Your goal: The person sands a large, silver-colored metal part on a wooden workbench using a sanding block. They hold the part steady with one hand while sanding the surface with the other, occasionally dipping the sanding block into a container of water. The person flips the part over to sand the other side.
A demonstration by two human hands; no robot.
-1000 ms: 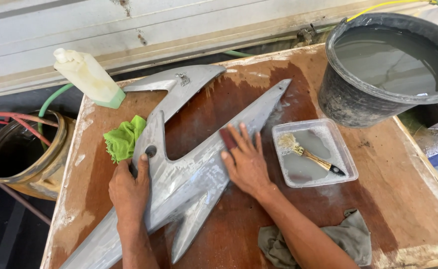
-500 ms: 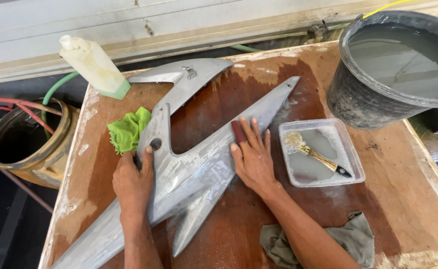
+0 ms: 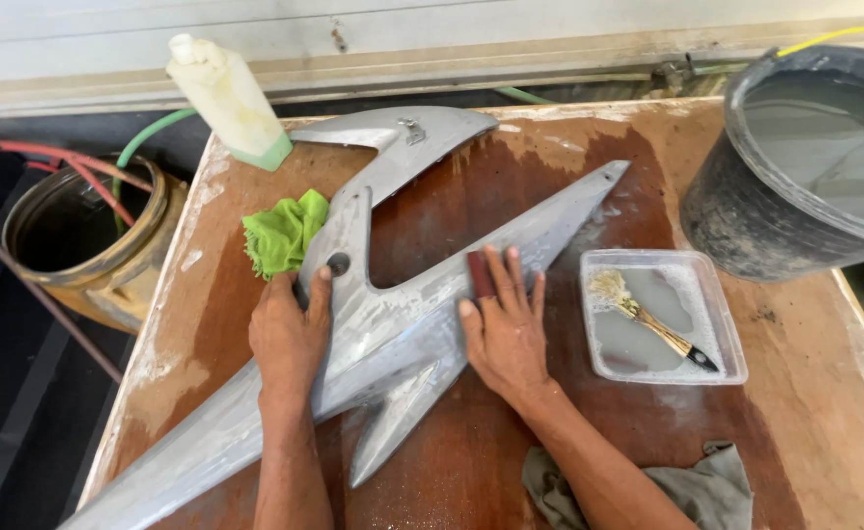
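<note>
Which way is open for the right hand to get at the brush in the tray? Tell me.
Probably yes, straight to its right: the right hand lies beside the clear tray, and the brush lies uncovered with nothing between.
</note>
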